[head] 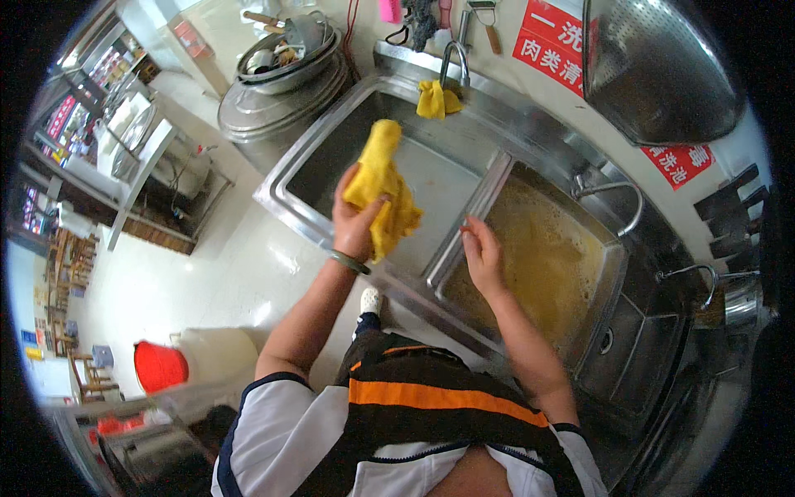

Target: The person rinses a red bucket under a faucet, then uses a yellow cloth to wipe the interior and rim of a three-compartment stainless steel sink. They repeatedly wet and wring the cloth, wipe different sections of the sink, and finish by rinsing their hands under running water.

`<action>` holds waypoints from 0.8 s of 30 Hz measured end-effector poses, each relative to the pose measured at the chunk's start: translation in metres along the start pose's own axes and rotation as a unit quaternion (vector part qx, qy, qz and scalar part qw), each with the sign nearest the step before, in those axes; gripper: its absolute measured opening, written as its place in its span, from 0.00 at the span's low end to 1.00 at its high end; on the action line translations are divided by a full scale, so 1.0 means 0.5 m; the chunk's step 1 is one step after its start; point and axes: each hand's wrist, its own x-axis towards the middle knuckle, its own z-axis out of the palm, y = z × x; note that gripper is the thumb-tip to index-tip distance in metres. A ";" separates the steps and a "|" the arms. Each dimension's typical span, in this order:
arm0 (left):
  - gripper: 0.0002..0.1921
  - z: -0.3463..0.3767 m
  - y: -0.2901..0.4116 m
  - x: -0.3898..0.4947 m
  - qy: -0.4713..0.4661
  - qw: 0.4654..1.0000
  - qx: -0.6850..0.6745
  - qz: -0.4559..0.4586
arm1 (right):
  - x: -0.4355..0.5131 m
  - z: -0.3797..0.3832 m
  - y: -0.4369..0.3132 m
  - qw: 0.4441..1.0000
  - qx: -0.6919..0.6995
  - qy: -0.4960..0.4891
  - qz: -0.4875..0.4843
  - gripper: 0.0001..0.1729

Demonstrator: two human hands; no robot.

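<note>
My left hand grips a bunched yellow cloth above the front rim of the left basin. This stainless steel basin has a wet bottom. My right hand is over the near edge of the middle basin, close to the metal divider; its fingers are partly curled and no object shows in them. Brownish, cloudy water fills the middle basin. A second yellow cloth hangs at the back rim of the left basin, below a curved faucet.
Metal bowls holding utensils are stacked on a lidded metal pot beyond the left basin. More faucets line the back, with a smaller basin at right. A red bucket stands at lower left. A large metal vessel juts in at upper right.
</note>
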 end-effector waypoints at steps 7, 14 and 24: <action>0.33 -0.145 -0.024 0.447 -0.054 0.994 0.080 0.042 | 0.114 0.072 0.202 0.939 -0.318 -0.110 0.076 0.16; 0.27 -0.156 -0.229 0.779 -0.095 0.861 0.424 0.265 | 0.124 0.142 0.225 0.897 -0.419 -0.115 0.075 0.16; 0.29 0.010 -0.397 0.948 -0.282 0.742 0.520 0.316 | 0.153 0.140 0.213 0.884 -0.428 -0.163 0.092 0.08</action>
